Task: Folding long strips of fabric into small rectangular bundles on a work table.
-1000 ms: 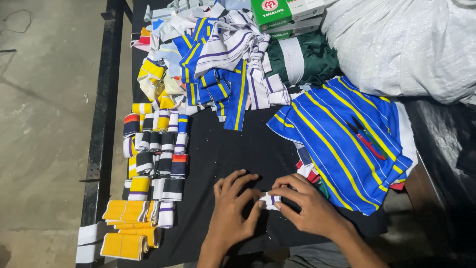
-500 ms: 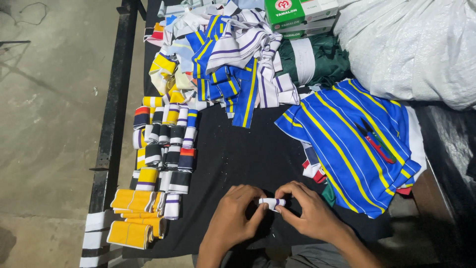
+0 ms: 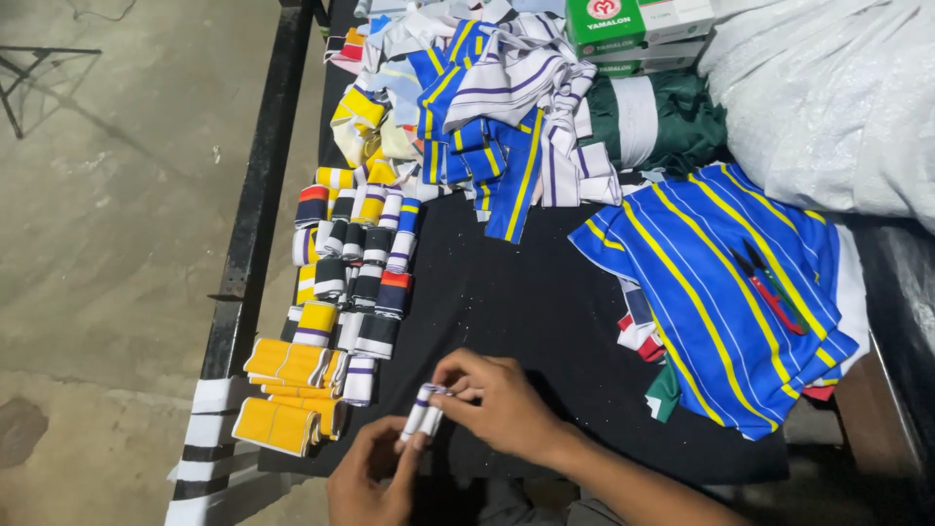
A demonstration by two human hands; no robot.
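Both hands pinched one small folded white strip (image 3: 425,409) above the black table's (image 3: 545,312) near edge — right hand (image 3: 497,404) on top, left hand (image 3: 375,477) below. Probably light, soft, floppy — best gripped at its ends.

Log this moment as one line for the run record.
left hand: pinching small white folded fabric strip | right hand: gripping same strip | nearby: rows of folded striped strips on black table

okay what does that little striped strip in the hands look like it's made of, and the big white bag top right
The small strip, held by both the left hand and right hand, looks like soft knit fabric, matte, folded over on itself. The white bag looks like thin plastic or woven sacking: faint sheen, crinkled folds.
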